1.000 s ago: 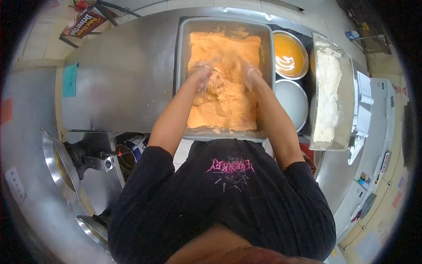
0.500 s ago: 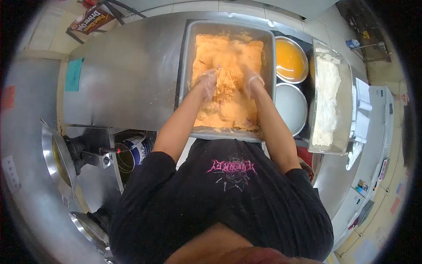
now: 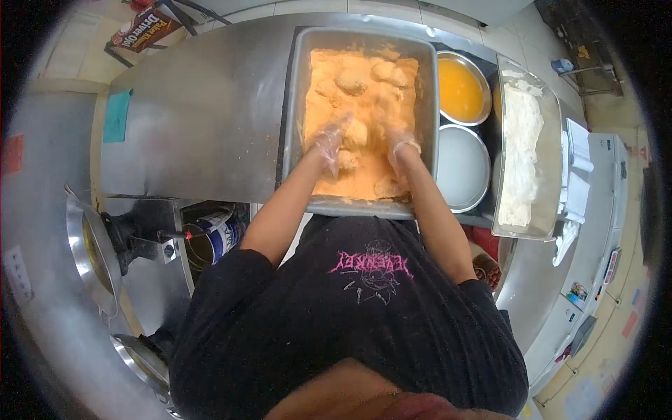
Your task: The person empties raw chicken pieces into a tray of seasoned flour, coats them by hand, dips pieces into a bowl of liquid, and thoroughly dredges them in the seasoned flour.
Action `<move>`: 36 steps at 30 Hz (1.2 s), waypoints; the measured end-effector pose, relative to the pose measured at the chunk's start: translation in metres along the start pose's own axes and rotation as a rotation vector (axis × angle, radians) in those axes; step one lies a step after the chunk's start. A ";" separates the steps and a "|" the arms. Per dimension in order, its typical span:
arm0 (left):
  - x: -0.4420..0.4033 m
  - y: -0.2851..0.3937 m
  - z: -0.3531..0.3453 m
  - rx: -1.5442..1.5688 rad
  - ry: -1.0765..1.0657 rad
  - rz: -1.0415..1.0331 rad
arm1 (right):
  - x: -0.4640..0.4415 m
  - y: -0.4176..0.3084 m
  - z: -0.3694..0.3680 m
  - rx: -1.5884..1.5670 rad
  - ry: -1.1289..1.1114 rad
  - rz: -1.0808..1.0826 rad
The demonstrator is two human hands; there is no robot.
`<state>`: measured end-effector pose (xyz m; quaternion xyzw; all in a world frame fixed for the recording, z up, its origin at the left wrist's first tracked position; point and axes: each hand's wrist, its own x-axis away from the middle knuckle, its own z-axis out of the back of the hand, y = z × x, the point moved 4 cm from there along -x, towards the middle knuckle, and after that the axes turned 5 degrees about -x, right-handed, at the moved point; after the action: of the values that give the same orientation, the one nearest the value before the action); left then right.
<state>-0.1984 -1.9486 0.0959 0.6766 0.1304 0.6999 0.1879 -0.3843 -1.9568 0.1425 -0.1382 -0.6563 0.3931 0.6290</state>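
Our gloved left hand (image 3: 329, 145) just beside coated piece (image 3: 355, 133) in orange breading powder (image 3: 350, 186), right hand (image 3: 399, 140) farther across; both blurred, we cannot tell opening or hold

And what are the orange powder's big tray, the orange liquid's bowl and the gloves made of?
Deep tray: matte grey, maybe plastic or dull metal. Bowl: probably steel, its rim shiny and silvery. Gloves: likely thin plastic, see-through and wrinkled.

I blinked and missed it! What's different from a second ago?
The left hand and right hand moved toward the person; more coated lumps show in the orange powder. Whether either hand holds one is unclear. The gray tub and bowl of orange liquid stayed put.
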 end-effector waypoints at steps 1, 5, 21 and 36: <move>0.018 0.007 0.003 0.062 0.085 0.027 | -0.005 0.012 0.006 -0.037 0.042 -0.004; -0.010 -0.044 0.008 -0.447 0.077 -0.193 | -0.038 0.088 0.009 -0.092 0.035 0.131; 0.036 0.114 0.027 -0.176 0.124 -0.363 | 0.000 -0.088 0.076 0.343 0.303 0.428; -0.058 0.104 0.012 -0.279 -0.123 -0.153 | -0.147 -0.058 0.042 0.367 -0.206 0.092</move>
<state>-0.1949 -2.0682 0.0896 0.6735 0.0713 0.6522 0.3405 -0.3800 -2.1080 0.0813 -0.0100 -0.6277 0.5463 0.5544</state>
